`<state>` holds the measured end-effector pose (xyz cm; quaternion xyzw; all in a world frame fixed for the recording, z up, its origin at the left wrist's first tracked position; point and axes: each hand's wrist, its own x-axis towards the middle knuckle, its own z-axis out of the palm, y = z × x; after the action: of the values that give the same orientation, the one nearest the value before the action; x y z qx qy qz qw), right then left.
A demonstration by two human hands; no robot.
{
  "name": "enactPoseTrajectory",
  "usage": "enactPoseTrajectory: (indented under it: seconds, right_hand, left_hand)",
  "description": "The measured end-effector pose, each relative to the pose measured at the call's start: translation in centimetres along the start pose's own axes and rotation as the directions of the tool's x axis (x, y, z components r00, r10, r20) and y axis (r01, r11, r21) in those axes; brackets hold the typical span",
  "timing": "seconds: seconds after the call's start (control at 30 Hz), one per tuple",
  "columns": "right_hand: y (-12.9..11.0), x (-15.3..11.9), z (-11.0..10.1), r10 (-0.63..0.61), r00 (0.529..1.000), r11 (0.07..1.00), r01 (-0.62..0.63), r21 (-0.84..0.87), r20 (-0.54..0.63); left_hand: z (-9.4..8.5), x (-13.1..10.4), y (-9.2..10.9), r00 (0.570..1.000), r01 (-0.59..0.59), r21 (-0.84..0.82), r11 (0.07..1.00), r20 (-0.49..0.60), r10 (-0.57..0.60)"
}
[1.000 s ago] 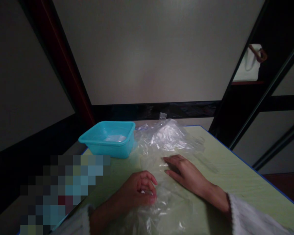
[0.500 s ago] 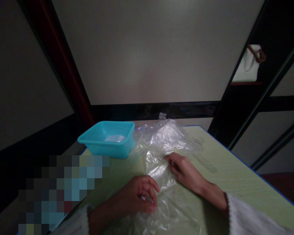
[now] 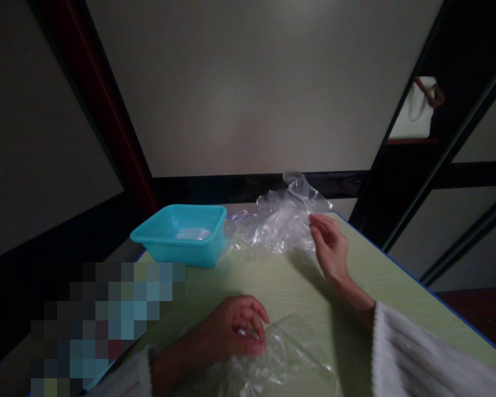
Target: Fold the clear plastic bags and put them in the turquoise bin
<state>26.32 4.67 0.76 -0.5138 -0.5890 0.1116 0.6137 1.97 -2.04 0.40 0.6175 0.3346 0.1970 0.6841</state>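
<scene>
My left hand [image 3: 242, 326] is low in the centre, fingers curled round a bit of a clear plastic bag [image 3: 285, 353] that spreads over the near part of the table. Farther right, my right hand [image 3: 329, 242] is raised, its thumb and fingers pinched at the edge of a second clear plastic bag [image 3: 303, 193]. This bag stands up above a crumpled heap of clear plastic [image 3: 268, 223] at the table's far side. Where the raised bag ends and the heap begins is hard to tell.
A turquoise basin [image 3: 190, 251] with something whitish inside stands at the far left of the pale green table [image 3: 273, 286]. A panelled wall [image 3: 256, 99] rises behind it. The lower left is pixelated. A white bag [image 3: 417, 113] sits on a shelf at the right.
My right hand has moved away and to the right, lifting clear plastic upward at the far side. The plastic between my hands has moved off, baring the table there. My left hand has hardly moved.
</scene>
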Motion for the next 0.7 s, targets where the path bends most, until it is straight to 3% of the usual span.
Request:
enactPoseTrajectory:
  seconds: [0.1, 0.2, 0.5, 0.7]
  right_hand:
    - [0.6, 0.1, 0.8, 0.028, 0.983, 1.0, -0.028, -0.006, 0.183]
    - [1.0, -0.2, 1.2, 0.073, 0.953, 0.997, -0.066, -0.031, 0.293]
    - [1.0, -0.6, 1.0, 0.111, 0.919, 0.988, -0.062, -0.138, 0.379]
    - [0.2, -0.9, 0.7, -0.011, 0.901, 0.974, 0.108, -0.198, 0.435]
  left_hand:
    - [0.0, 0.0, 0.1, 1.0, 0.005, 0.013, 1.0, -0.007, -0.005]
    - [0.1, -0.1, 0.1, 1.0, 0.01, 0.016, 1.0, -0.013, -0.01]
    - [0.1, 0.0, 0.1, 1.0, 0.013, 0.018, 1.0, -0.01, -0.012]
    - [-0.1, 0.0, 0.0, 1.0, -0.001, 0.007, 1.0, 0.001, 0.001]
